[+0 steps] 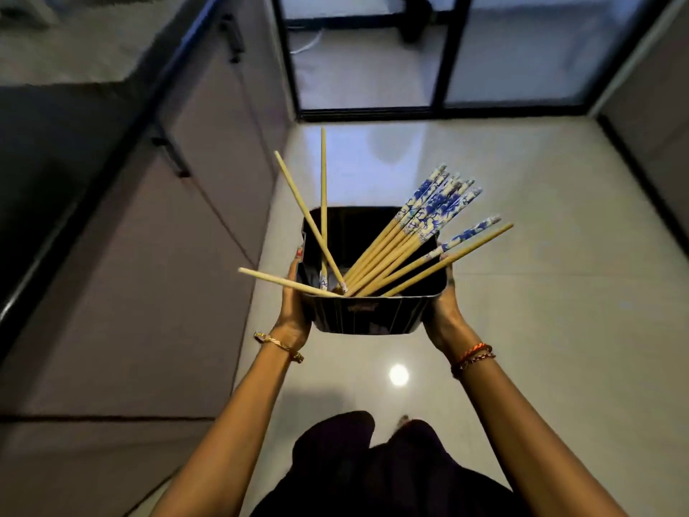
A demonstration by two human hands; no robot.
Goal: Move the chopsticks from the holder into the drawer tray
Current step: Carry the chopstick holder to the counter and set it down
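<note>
Both hands carry the black holder [373, 315] over the tiled floor [522, 330].
Left hand [294, 311] and right hand [445, 307] press flat on its left and right walls, fingers together along the sides. Chopsticks [387, 255] stand inside, fanned out: blue-patterned ends lean far right, plain ones left. Cabinets [167, 218] on the left.

Holder [373, 317]: glossy black w/ thin pale vertical stripes on its near wall, inside dark. Chopsticks [387, 251]: pale bamboo-yellow shafts; most had white ends w/ blue floral print, a few showed plain tan. Left hand [294, 311] wore a gold-tone bracelet [279, 347]; red nail polish on one finger. Right hand [445, 311] had orange-red & dark braided threads [472, 354] at the wrist. Floor [522, 292] was glossy off-white tile. Cabinets [167, 236] were grey-mauve w/ black handles. Door frame [447, 69] black.
</note>
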